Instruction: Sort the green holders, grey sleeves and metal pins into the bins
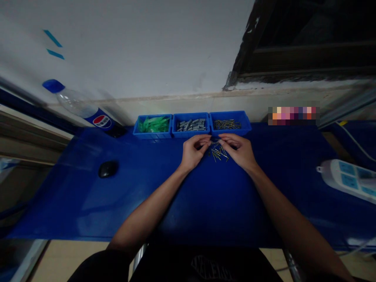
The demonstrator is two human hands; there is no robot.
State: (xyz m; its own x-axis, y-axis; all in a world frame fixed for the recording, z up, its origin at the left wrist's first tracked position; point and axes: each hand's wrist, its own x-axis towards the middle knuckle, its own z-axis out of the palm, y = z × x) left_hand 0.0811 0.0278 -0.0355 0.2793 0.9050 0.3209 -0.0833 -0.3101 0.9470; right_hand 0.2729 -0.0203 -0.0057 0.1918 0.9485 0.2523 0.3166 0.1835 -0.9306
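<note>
My left hand [196, 150] and my right hand [238, 149] meet fingertip to fingertip just in front of the blue boxes, both closed in a pinch. Thin brass-coloured screws [216, 141] span the small gap between the fingers; how many are held is too small to tell. Beneath the hands, a loose pile of long screws [219, 153] lies on the blue table. Behind them stand three joined blue boxes: one with green plastic pieces [155, 124], one with short grey cylindrical pieces [191, 125], and the right one with more screws [226, 124].
At the back left a cola bottle [101, 119] leans in the view. A black computer mouse [107, 169] lies on the blue table [141, 188]. To the right is a white power strip [349, 178], with a cable beyond it. A wall rises behind the boxes.
</note>
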